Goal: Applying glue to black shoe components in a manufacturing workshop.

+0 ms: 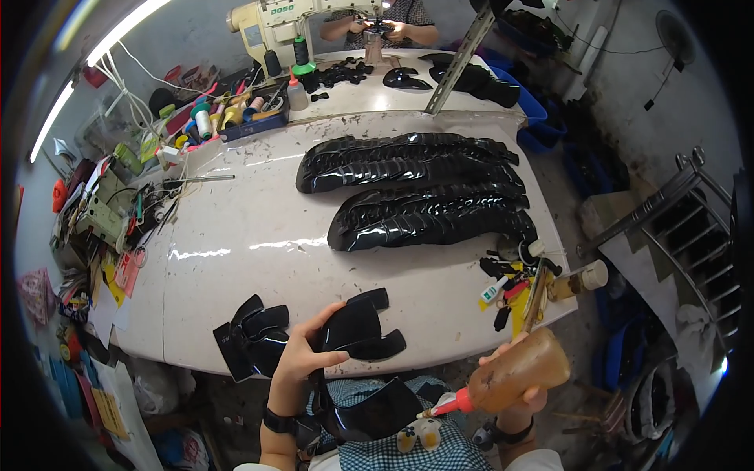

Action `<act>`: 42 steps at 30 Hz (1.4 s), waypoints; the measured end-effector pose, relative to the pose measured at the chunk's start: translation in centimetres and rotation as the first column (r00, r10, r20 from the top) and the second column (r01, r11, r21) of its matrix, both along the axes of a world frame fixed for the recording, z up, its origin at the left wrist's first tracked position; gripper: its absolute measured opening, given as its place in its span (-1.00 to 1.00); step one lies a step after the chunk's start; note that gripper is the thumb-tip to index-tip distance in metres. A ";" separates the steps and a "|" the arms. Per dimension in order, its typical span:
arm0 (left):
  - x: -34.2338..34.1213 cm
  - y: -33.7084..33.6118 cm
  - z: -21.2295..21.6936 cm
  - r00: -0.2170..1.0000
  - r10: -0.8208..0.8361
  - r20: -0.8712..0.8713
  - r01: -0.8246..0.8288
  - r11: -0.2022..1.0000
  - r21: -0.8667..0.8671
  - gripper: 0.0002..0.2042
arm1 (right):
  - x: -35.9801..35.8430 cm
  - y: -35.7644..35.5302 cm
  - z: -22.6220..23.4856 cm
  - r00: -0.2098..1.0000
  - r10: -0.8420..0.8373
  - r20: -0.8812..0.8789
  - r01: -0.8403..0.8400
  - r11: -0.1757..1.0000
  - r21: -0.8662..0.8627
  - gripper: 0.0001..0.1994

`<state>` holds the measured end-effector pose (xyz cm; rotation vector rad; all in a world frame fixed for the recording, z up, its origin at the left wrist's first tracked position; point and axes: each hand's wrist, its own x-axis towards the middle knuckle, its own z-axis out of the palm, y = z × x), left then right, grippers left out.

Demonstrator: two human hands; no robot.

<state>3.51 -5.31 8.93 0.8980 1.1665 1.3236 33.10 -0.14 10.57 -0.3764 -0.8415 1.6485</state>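
My left hand (305,349) is closed on a black shoe upper (351,326), pinching it between thumb and fingers above the table's near edge. The piece has a matte face and curved side flaps. My right hand (525,410) grips a squeeze bottle (522,370) of amber liquid, probably glue, tilted so its red nozzle (454,403) points down and left. Below the nozzle, a glossy black piece (377,412) lies on my checked blue apron. Left of my left hand, several black uppers (255,337) lie overlapped on the table.
Two long rows of glossy black pieces (408,161) lie across the white table (236,212). At right are a jar (577,282) and small tools. Clutter and thread spools (203,122) line the left. Beyond, another person's hands (377,30) work at a sewing machine (271,35).
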 end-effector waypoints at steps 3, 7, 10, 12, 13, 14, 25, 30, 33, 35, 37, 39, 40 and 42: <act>0.0 0.0 -0.1 1.000 0.002 0.005 -0.002 1.000 -0.009 -0.29 | 0.3 0.1 0.1 0.992 0.060 0.111 -0.064 0.997 0.038 -0.13; -0.1 0.0 -0.6 1.000 -0.008 0.001 0.008 1.000 0.009 -0.30 | -0.2 -0.2 0.7 0.975 0.012 0.222 -0.036 0.994 0.105 -0.27; -0.2 -0.1 -1.0 1.000 -0.015 0.016 0.015 1.000 0.008 -0.29 | 0.7 0.2 -0.5 0.931 -0.057 0.361 0.086 0.994 -0.066 -0.28; -0.4 -0.3 -1.5 0.996 -0.044 0.074 0.044 0.999 0.003 -0.25 | 0.8 1.9 -1.7 0.905 -0.301 0.301 0.344 0.933 -0.102 -0.29; -0.4 -0.4 -1.8 0.996 -0.044 0.073 0.044 0.999 0.002 -0.25 | 1.2 2.6 -2.0 0.905 -0.301 0.300 0.344 0.933 -0.103 -0.29; -0.3 -0.5 -2.1 0.984 -0.070 0.165 0.073 0.997 -0.011 -0.22 | 1.6 3.3 -2.2 0.907 -0.371 0.198 0.405 0.897 -0.177 -0.36; -2.1 2.2 -9.6 0.981 -0.074 0.178 0.115 0.967 -0.230 -0.26 | 4.3 4.4 -4.2 0.883 -0.386 -0.267 0.044 0.634 -0.772 -0.50; -3.6 4.2 -15.0 0.949 -0.172 -0.265 0.111 0.967 -0.230 -0.31 | 4.8 3.6 -5.0 0.878 -0.417 -0.235 0.044 0.560 -0.828 -0.50; -3.6 5.4 -16.4 0.906 -0.233 -0.353 0.149 0.957 -0.249 -0.32 | 5.3 3.1 -5.5 0.873 -0.416 -0.255 0.026 0.561 -0.827 -0.50; -3.6 6.4 -17.4 0.888 -0.281 -0.363 0.192 0.946 -0.260 -0.33 | 5.6 2.7 -5.8 0.864 -0.411 -0.289 0.005 0.582 -0.813 -0.51; -3.7 7.4 -18.1 0.868 -0.327 -0.373 0.236 0.933 -0.271 -0.33 | 5.8 2.3 -5.9 0.854 -0.423 -0.302 -0.003 0.577 -0.816 -0.52; -4.3 8.2 -18.8 0.866 -0.346 -0.361 0.271 0.932 -0.243 -0.32 | 5.9 2.0 -6.0 0.843 -0.435 -0.315 -0.010 0.573 -0.819 -0.52; -4.5 8.6 -19.1 0.866 -0.339 -0.367 0.265 0.934 -0.239 -0.32 | 5.9 1.8 -6.0 0.843 -0.418 -0.338 -0.040 0.580 -0.814 -0.52; -4.8 8.9 -19.5 0.847 -0.367 -0.385 0.280 0.923 -0.263 -0.33 | 5.9 1.4 -6.1 0.841 -0.407 -0.357 -0.062 0.583 -0.810 -0.52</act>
